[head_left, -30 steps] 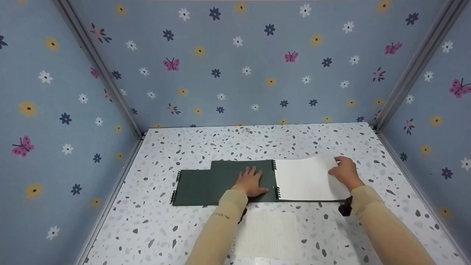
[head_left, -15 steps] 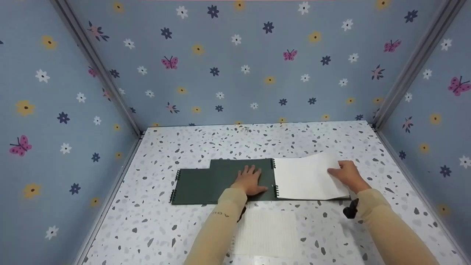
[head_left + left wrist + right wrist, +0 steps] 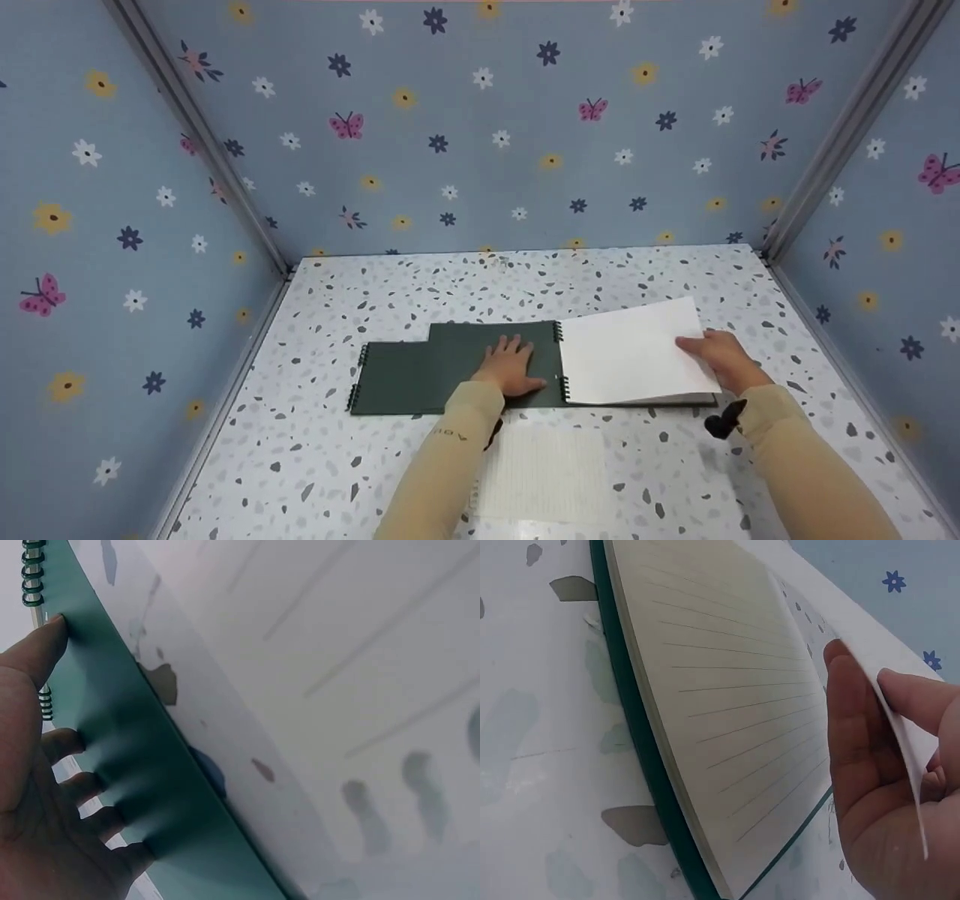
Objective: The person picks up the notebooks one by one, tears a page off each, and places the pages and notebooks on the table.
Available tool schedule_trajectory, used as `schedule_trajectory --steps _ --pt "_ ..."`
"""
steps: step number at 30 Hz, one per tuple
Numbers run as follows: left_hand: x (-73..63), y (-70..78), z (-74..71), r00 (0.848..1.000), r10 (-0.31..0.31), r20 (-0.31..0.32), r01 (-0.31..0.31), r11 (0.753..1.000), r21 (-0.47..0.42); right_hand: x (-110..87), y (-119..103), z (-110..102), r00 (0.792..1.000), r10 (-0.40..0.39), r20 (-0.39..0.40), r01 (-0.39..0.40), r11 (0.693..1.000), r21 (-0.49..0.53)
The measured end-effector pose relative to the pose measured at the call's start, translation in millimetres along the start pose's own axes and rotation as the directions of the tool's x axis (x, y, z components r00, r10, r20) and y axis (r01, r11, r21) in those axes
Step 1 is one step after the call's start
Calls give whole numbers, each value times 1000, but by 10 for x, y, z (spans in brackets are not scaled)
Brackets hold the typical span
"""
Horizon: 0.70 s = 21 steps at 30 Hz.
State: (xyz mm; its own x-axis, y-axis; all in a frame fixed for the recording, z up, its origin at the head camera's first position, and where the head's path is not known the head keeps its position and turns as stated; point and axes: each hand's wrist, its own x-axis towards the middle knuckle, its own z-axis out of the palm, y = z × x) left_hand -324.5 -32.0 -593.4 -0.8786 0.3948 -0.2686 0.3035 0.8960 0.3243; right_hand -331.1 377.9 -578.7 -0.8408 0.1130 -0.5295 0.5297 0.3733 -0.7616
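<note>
A spiral-bound notebook lies open, its dark green cover (image 3: 540, 341) folded out to the left of the black rings. My left hand (image 3: 510, 370) rests on that cover with fingers spread; in the left wrist view its fingertips press the green surface (image 3: 180, 795). On the other side, my right hand (image 3: 729, 360) pinches the right edge of a white page (image 3: 630, 345) between thumb and fingers. That page is lifted and slants up at its outer edge. Beneath it, the right wrist view shows a lined page (image 3: 727, 720) on the page stack.
Partly under the opened cover lies another dark green spiral notebook (image 3: 394, 379), rings at its left. A cream lined sheet (image 3: 547, 476) with holes along its left edge lies nearer me. Flower-patterned walls (image 3: 480, 127) enclose the speckled tabletop (image 3: 315, 465).
The right hand has moved slightly right and down, and the pinched page has risen off the stack, its far corner higher. My left hand stays on the cover.
</note>
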Motion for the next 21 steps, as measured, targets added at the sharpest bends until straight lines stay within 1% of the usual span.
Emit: schedule_trajectory --steps 2,5,7,9,11,12,14,16,17,19,21 --pt "16 -4 -4 1000 -5 3 5 1000 1 0 25 15 1000 -2 24 1 999 49" --pt "39 -14 6 1000 -6 6 6 1000 -18 9 104 43 999 -2 53 -2 996 84" --pt "121 -62 88 1000 0 -7 0 1000 -19 2 152 70 999 10 54 -15 997 77" --pt "133 -60 94 1000 -1 -7 1 1000 -21 -10 191 98 999 18 34 -18 1000 25" --pt "150 -68 112 1000 0 -8 0 1000 -27 -29 205 130 1000 -1 3 1 999 -53" --pt "141 -59 98 1000 -3 -6 3 1000 -19 -38 207 144 1000 -16 -16 14 995 -96" --pt "55 -3 12 1000 -10 9 11 1000 -17 -60 205 171 997 -61 -50 52 984 -173" --pt "27 9 -1 1000 -10 8 10 1000 -6 -84 209 199 990 -119 -75 99 968 -229" --pt "1 26 -25 1000 -12 13 12 1000 4 -99 214 213 986 -146 -86 121 961 -247" --pt "-19 36 -29 1000 -11 9 11 1000 18 -132 231 243 977 -189 -102 157 953 -258" --pt "-32 44 -29 1000 -13 13 13 1000 15 -163 250 274 972 -203 -114 168 951 -258"
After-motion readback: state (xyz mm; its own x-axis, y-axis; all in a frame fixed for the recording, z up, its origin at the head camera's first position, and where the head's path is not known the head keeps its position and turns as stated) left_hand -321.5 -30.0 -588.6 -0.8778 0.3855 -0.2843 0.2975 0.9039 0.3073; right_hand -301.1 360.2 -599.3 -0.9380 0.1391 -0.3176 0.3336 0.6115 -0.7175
